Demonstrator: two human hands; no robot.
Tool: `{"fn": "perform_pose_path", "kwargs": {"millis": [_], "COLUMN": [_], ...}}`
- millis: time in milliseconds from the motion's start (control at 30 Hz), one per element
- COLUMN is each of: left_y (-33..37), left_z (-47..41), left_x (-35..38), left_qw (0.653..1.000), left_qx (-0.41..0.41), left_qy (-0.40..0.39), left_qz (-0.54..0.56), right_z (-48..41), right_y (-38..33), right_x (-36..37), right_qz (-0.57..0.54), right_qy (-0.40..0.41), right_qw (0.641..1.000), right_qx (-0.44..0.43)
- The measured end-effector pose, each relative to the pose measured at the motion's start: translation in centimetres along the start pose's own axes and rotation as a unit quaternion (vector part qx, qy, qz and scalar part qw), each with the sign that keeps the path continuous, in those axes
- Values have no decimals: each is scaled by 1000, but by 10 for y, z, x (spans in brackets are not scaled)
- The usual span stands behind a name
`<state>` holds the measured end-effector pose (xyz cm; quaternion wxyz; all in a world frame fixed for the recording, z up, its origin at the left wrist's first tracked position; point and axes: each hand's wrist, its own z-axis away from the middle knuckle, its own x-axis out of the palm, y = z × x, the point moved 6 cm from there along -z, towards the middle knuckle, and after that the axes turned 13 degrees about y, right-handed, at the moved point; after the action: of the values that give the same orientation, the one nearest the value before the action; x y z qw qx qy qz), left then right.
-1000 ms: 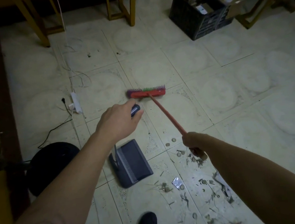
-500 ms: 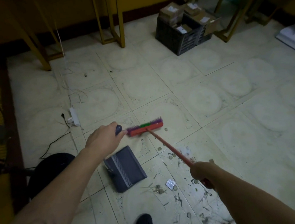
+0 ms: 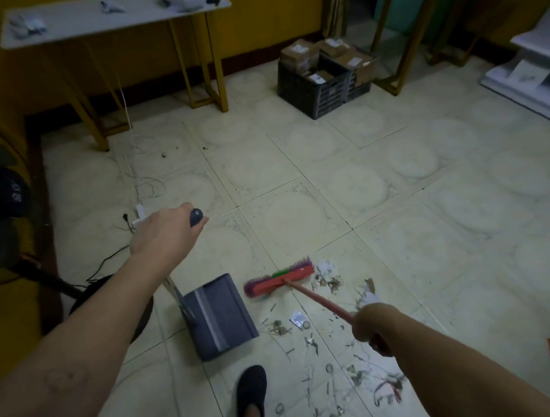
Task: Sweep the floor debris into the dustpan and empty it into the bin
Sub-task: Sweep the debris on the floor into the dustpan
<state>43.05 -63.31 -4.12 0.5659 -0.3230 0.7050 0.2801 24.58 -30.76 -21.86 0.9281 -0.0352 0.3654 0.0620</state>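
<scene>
Gripping tight, the left hand (image 3: 167, 236) wraps the handle of the grey plastic dustpan (image 3: 221, 317); the right hand (image 3: 372, 325) clutches the red-headed broom (image 3: 280, 283), bristles beside scattered floor debris (image 3: 330, 282).

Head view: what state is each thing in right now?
Left hand: grips the dustpan handle.
Right hand: grips the broom handle.
Dustpan: flat on the floor, no debris visible inside.
Broom: head down by the debris, blurred.
Debris: scattered, outside the dustpan.
Crate: filled with cardboard boxes.

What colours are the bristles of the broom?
The bristles are purple with a green middle patch, on a red broom head; seen in the head view.
</scene>
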Motion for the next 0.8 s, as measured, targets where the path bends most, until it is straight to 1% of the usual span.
{"fn": "perform_pose_path", "kwargs": {"millis": [133, 233, 333, 467, 633, 800], "left_y": [3, 4, 4, -1, -9, -25], "left_z": [50, 79, 103, 138, 178, 219], "left_x": [-26, -36, -43, -49, -60, -62], "left_qw": [1000, 1000, 1000, 1000, 998, 997], "left_qx": [12, 19, 9, -3, -44, -73], "left_qy": [9, 23, 29, 25, -3, -13], "left_qz": [-5, -3, -8, -3, -34, -30], "right_z": [24, 41, 51, 52, 60, 70], "right_y": [33, 42, 54, 60, 42, 29], "right_x": [-15, -33, -47, -49, -13, 37], "right_qz": [62, 108, 138, 129, 79, 55], "right_qy": [-18, -36, -34, -19, -16, -12], "right_qw": [998, 993, 988, 989, 991, 989], "right_qx": [-12, -39, -53, -69, -108, -138]}}
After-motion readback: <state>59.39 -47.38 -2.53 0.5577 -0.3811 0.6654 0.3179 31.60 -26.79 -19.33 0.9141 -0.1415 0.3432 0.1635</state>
